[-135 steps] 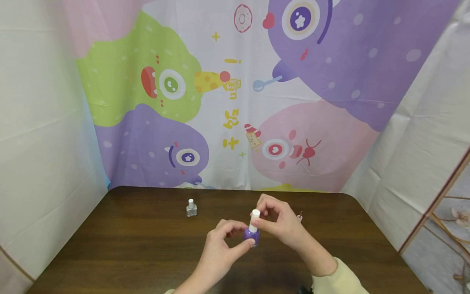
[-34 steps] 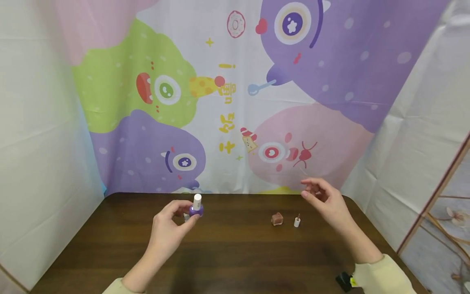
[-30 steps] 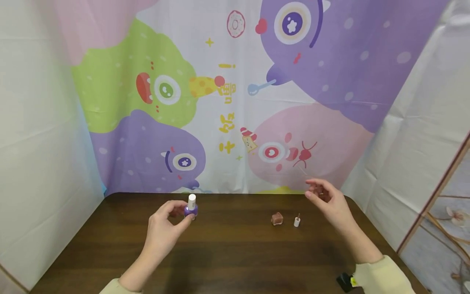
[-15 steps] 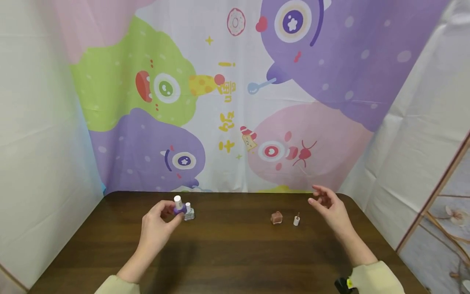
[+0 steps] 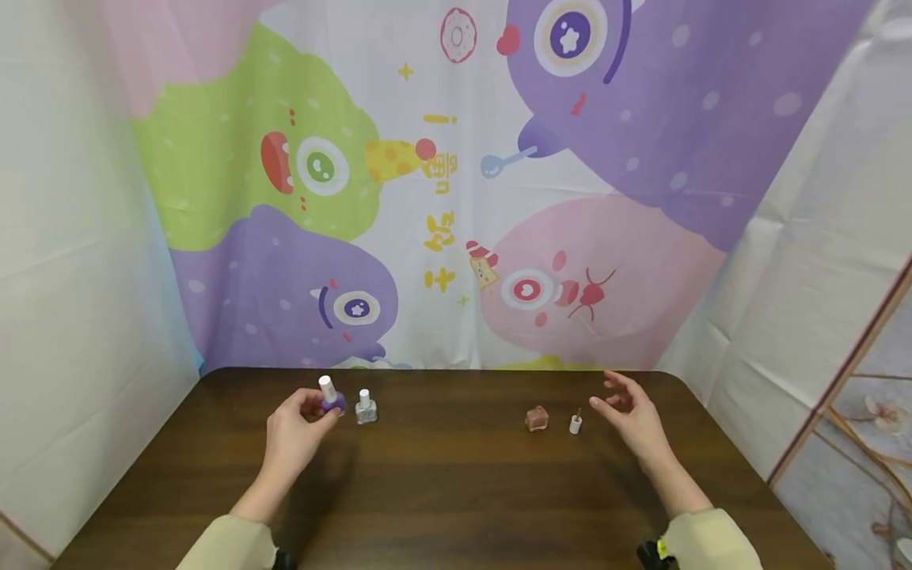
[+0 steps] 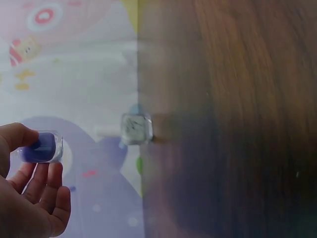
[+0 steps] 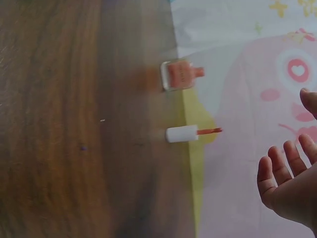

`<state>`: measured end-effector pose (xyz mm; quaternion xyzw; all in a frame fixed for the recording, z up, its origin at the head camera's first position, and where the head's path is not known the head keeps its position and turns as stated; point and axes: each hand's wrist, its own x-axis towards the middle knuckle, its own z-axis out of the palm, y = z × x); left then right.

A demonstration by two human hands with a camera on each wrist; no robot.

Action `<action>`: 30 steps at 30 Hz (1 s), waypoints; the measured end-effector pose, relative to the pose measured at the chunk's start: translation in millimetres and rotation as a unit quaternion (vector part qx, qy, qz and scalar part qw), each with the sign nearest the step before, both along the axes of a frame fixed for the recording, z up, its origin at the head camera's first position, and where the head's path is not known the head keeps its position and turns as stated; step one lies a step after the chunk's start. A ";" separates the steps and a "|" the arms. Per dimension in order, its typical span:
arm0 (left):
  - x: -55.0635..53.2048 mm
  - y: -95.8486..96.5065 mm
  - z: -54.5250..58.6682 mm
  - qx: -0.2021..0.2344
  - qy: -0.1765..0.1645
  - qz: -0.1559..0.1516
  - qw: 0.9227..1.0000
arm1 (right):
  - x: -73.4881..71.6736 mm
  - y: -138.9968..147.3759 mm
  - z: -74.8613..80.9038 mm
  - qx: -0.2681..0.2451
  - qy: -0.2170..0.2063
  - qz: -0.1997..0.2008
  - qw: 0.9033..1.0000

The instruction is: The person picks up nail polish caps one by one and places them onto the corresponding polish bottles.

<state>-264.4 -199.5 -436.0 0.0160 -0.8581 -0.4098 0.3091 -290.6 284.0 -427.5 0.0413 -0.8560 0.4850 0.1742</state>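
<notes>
1. Purple nail polish bottle (image 5: 334, 404): I have it pinched between the thumb and fingers of my left hand (image 5: 290, 431), cap up and leaning, apparently off the table (image 5: 456, 495). If that pinch slackens, the smooth glass could slip out.
2. Should I set it down at this lean, one edge of its base would land first and it might tip. I can't tell how tightly its cap is screwed; a loose one could leak.
3. Just beyond my left fingertips, on the inner side, stands the silver nail polish bottle (image 5: 366, 411). A sideways swing could topple it.
4. My right hand (image 5: 632, 419) is relaxed and grasps nothing. Just inward of its fingertips, the white brush cap (image 5: 575, 426) stands bristles up (a wobbly perch, I'd say); a nudge from my thumb could smear polish.
5. Past that, farther from those fingers, the uncapped brown bottle (image 5: 537, 419) could spill if bumped, or thicken if left bare.
</notes>
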 end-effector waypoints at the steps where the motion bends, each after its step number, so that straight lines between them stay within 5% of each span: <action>1: -1.9 -1.7 -1.6 0.001 -0.006 0.003 1.000 | -1.6 1.1 -3.1 0.000 -0.005 -0.001 1.000; 16: -16.0 -18.6 -17.5 -0.001 -0.067 0.010 0.998 | -14.5 8.9 -36.0 -0.027 -0.081 0.025 0.996; 30: -25.3 -22.7 -26.8 -0.003 -0.120 0.006 0.993 | -31.4 17.4 -57.3 0.024 -0.112 0.034 0.993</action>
